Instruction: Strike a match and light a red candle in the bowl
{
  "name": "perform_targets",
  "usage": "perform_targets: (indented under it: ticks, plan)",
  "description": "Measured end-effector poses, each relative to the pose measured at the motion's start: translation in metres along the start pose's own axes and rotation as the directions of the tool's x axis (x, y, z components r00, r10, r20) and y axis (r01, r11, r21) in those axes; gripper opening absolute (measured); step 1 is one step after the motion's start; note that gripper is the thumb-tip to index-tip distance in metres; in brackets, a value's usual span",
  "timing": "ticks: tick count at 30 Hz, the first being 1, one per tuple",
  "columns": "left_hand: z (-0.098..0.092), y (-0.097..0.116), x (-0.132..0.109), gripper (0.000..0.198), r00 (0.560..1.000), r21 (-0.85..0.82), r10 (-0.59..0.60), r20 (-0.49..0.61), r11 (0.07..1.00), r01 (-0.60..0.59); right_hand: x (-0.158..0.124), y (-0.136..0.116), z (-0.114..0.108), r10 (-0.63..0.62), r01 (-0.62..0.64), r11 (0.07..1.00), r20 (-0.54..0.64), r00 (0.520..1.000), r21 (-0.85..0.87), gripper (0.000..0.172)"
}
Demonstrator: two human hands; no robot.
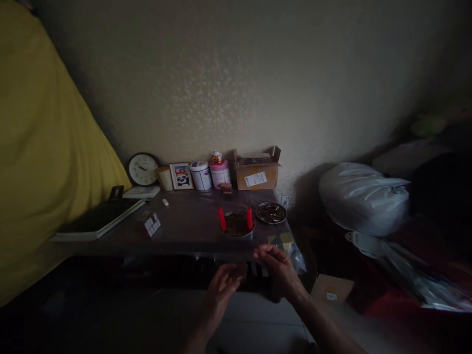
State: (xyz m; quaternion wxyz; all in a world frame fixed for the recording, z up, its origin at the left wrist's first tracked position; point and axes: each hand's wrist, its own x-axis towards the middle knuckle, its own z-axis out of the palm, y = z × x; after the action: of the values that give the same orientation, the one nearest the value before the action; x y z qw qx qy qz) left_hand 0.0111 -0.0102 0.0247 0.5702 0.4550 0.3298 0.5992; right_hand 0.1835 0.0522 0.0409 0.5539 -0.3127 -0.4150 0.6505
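Observation:
My left hand (223,285) is closed around a small dark brown box (242,272) that looks like a matchbox, held in front of the table's near edge. Slightly higher and to the right is my right hand (278,265), its thumb and fingertips pinched together. Whatever is between those fingertips is too small and dim to make out. Beyond both hands, two red candles, a left one (221,219) and a right one (250,219), stand upright at either side of a round metal bowl (238,236) with dark contents. No flame shows on either candle.
A round dish (283,220) with small stick-like bits lies right of the bowl. Behind stand a cardboard box (258,178), two tubs, a picture frame (181,176) and a clock (142,169). Leftward are a stack of small boxes (150,224) and a yellow curtain (47,147).

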Motion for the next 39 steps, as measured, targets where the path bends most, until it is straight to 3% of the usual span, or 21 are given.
perform_targets:
  ticks: [6, 12, 22, 29, 39]
  plan:
    - [0.005, 0.004, 0.002, 0.024, 0.998, 0.003, -0.021, -0.054, 1.0, 0.022, -0.002, 0.001, 0.005, -0.018, 0.019, 0.995, 0.011, 1.0, -0.096, 0.036]
    - [0.003, -0.003, 0.006, 0.023, 0.992, -0.096, -0.042, -0.123, 0.995, 0.03, -0.007, 0.001, 0.013, -0.149, 0.173, 0.927, 0.095, 0.984, -0.332, 0.034]
    - [0.003, -0.007, 0.007, 0.019, 0.995, -0.143, 0.002, -0.101, 0.99, -0.016, -0.017, 0.008, 0.013, -0.338, 0.476, 0.565, 0.337, 0.878, -0.673, 0.011]
    - [-0.001, -0.014, 0.011, 0.014, 0.994, -0.219, -0.019, -0.11, 0.976, -0.006, -0.013, 0.011, 0.013, -0.381, 0.56, 0.385, 0.427, 0.82, -0.733, 0.014]
    - [0.007, -0.003, 0.009, 0.017, 0.989, -0.303, -0.036, -0.141, 0.953, -0.008, -0.025, 0.0, 0.024, -0.492, 0.645, 0.196, 0.495, 0.716, -0.739, 0.016]
